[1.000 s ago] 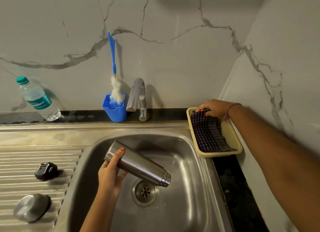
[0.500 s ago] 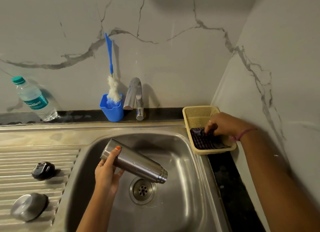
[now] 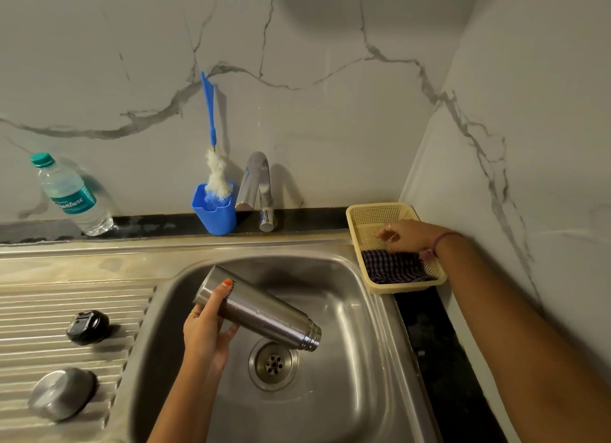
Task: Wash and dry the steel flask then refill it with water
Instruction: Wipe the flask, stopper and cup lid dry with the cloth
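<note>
The steel flask [image 3: 264,310] hangs tilted over the sink [image 3: 350,396], its open mouth pointing down toward the drain [image 3: 273,363]. My left hand [image 3: 206,330] grips it near the base. My right hand [image 3: 408,235] hovers over the yellow mesh basket [image 3: 373,208] with loosely curled fingers and nothing in them. A dark checked cloth [image 3: 393,267] lies bunched at the basket's near end, just below that hand. The plastic water bottle [image 3: 69,196] with a green cap leans against the wall at the far left.
A black inner cap [image 3: 87,326] and a steel lid [image 3: 61,393] rest on the ribbed drainboard at left. The tap [image 3: 256,181] stands behind the sink, with no water running. A blue bottle brush [image 3: 210,111] stands in a blue cup [image 3: 215,216] beside it. A wall rises close on the right.
My right hand pushed the spread cloth into a bunch at the basket's near end, then drew back off it. The flask and my left hand kept their pose.
</note>
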`<state>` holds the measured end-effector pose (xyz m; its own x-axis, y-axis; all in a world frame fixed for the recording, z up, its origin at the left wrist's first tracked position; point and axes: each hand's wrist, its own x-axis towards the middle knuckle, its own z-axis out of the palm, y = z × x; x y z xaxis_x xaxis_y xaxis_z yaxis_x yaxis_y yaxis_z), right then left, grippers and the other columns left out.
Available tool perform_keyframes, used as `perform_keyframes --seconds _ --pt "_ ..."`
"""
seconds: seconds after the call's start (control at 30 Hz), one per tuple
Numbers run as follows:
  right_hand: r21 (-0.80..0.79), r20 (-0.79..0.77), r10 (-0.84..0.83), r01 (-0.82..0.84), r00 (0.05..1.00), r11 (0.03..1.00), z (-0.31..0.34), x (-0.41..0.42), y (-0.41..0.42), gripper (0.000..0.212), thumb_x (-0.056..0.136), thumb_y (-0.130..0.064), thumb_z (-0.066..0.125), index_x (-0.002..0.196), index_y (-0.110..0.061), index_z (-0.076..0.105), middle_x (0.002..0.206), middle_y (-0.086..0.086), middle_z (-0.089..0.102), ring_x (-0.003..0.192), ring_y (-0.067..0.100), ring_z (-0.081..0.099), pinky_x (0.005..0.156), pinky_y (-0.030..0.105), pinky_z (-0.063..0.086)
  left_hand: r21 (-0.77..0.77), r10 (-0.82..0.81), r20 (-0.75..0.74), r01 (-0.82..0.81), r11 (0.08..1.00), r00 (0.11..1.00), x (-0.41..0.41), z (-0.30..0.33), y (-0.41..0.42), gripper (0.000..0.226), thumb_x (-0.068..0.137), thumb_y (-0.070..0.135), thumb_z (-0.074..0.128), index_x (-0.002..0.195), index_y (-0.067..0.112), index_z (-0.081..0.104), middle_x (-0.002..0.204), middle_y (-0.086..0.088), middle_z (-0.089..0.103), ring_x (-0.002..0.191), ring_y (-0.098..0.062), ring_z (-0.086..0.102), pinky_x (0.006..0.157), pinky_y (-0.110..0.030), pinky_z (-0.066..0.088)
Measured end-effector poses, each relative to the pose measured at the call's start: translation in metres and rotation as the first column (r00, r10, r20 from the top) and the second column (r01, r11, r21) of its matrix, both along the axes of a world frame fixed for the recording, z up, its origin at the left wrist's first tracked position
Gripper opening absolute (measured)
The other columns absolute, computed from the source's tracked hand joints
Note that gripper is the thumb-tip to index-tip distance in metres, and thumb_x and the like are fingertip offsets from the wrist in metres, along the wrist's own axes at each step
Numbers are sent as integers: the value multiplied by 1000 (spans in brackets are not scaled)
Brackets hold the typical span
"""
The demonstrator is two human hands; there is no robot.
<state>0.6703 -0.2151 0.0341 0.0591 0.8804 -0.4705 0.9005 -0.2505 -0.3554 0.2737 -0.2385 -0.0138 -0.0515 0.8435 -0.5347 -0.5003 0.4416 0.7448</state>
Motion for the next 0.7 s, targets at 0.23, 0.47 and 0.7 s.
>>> perform_keyframes --seconds 0.23,0.47,0.7 --pt "-90 39 37 -34 999 995 -14 3 14 40 80 -17 71 118 -21 63 109 -4 63 105 14 59 95 30 47 -3 16 3 -15 1000 1000 -2 1 -1 44 81 18 76 119 9 56 95 -6 61 99 -21 63 89 -46 55" --pt "1 97 49 -49 994 999 -7 -1 11 19 75 -21 75 90 -14 65 83 -4 61 80 14 57 70 24 46 6 38 6 -38 999 999 -4 2 -2 41 82 18 75 118 10 56 89 -3 59 88 -14 60 86 -44 54" --pt "45 110 -8 3 994 999 26 -1 -12 22 75 -20 70 90 -8 59 82 6 57 75 18 53 68 30 42 21 53 -7 -53 998 999 -9 7 -7 36 84 16 75 114 10 57 83 -2 58 82 -13 60 82 -41 55"
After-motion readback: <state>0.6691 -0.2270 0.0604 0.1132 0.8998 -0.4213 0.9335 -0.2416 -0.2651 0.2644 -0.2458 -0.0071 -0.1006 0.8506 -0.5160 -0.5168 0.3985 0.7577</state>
